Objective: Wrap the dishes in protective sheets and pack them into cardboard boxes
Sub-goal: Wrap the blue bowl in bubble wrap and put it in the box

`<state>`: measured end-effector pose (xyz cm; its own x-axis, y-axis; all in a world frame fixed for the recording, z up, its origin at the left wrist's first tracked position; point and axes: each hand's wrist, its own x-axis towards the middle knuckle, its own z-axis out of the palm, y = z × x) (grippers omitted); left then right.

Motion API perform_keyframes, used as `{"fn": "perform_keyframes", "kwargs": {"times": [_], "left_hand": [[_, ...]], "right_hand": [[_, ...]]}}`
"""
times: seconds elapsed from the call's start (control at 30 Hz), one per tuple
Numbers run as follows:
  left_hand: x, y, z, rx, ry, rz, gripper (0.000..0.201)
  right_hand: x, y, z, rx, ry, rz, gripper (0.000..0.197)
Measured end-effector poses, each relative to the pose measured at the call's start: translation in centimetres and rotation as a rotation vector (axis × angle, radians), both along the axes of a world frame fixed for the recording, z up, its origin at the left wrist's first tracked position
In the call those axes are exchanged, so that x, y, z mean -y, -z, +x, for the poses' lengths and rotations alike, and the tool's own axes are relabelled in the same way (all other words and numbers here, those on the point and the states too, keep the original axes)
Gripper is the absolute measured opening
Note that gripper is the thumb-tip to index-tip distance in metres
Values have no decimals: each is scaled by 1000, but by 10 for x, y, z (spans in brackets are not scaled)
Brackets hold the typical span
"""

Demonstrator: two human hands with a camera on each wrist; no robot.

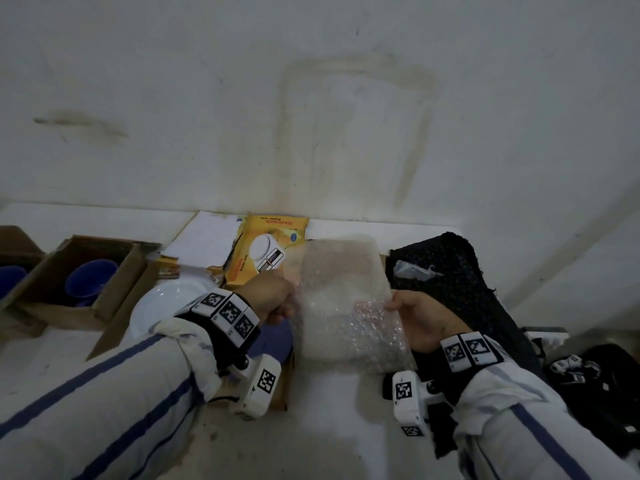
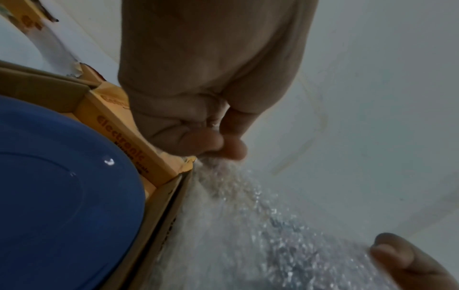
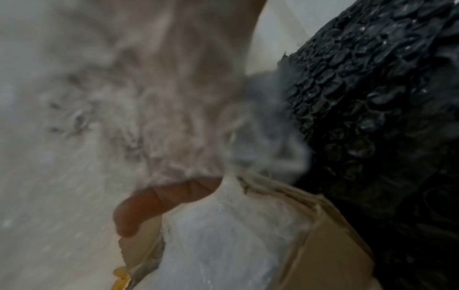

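Centrally, a clear rectangular sheet of bubble wrap (image 1: pixel 341 299) hangs upright between both hands, above the white tabletop (image 1: pixel 329 427).

Left hand (image 1: pixel 273 297): at the sheet's 9 o'clock edge, fingers curled, thumb and fingertips pinching the plastic; the left wrist view shows the pinch (image 2: pixel 223 145) on a gathered corner, the sheet falling away toward 5 o'clock.

Right hand (image 1: pixel 420 322): at the sheet's 3 o'clock edge, lower than the left, thumb on the near face and fingers behind, gripping the wrap. The right wrist view is blurred; one finger (image 3: pixel 154 202) curls under the wrap.

Sheet relative to grip: held by its two side edges, the bulk spanning between the hands, the top rising toward 12 o'clock and the bottom edge down near the tabletop.

Dishes: a round white plate (image 1: pixel 166 303) at 9 o'clock of the left hand, partly under the forearm; a round blue plate (image 2: pixel 62 196) directly below the left wrist, beside a cardboard wall.

Boxes: an open brown cardboard box (image 1: pixel 83 271) at 9 o'clock holding a blue bowl (image 1: pixel 91 280); a torn yellow printed carton (image 1: pixel 266 247) showing a kitchen scale, at 11 o'clock of the sheet.

Other: a black roll of bubble wrap (image 1: pixel 460 289) at 3 o'clock, just beyond the right hand; a stained white wall (image 1: pixel 346 116) at 12 o'clock.
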<state>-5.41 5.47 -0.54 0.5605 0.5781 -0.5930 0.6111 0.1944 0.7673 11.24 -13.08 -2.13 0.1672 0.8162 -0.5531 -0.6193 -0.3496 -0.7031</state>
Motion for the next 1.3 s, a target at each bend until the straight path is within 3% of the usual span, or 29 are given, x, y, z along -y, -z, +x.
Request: {"fn": "perform_keyframes", "kwargs": {"times": [0.1,0.17,0.23,0.37,0.43,0.53,0.63,0.7,0.77,0.83,0.9,0.97,1.1,1.17,1.3], "left_hand": [[5,-1,0,5,4,-25,17],[7,-2,-1,26,2,-31,16],[7,-2,-1,47,9,-9,16],[1,-1,-3,65,33,19,18],[-2,0,-5,92,28,18,17],[-7,2,-5,168,-108,55,8],[-10,1,1,291,-237,59,41],[-9,-3,4,403,-259,78,51],[-8,-8,6,499,-240,79,43],[-5,-11,8,552,-226,67,20],[-1,-9,10,517,-226,56,9],[5,-1,9,394,-183,12,13],[17,21,-2,60,82,-1,28],[17,28,-6,-36,199,61,30],[11,32,-3,-120,380,339,21]], "right_hand": [[1,-1,3,-42,-3,94,65],[-1,-1,6,-44,32,157,56],[-3,2,12,-43,156,189,43],[-8,3,22,-26,279,146,46],[-10,-3,19,66,293,106,29],[-12,-9,19,291,367,114,34],[-13,-15,22,543,374,114,33],[-13,-22,25,670,362,101,37],[-12,-30,28,764,393,121,44],[-10,-35,30,894,394,116,46],[-7,-34,30,1073,331,38,40],[-3,-26,28,1210,176,-103,32],[5,-4,20,1289,-393,-395,27],[6,5,16,1308,-566,-475,17],[-1,8,10,1280,-601,-616,26]]}}
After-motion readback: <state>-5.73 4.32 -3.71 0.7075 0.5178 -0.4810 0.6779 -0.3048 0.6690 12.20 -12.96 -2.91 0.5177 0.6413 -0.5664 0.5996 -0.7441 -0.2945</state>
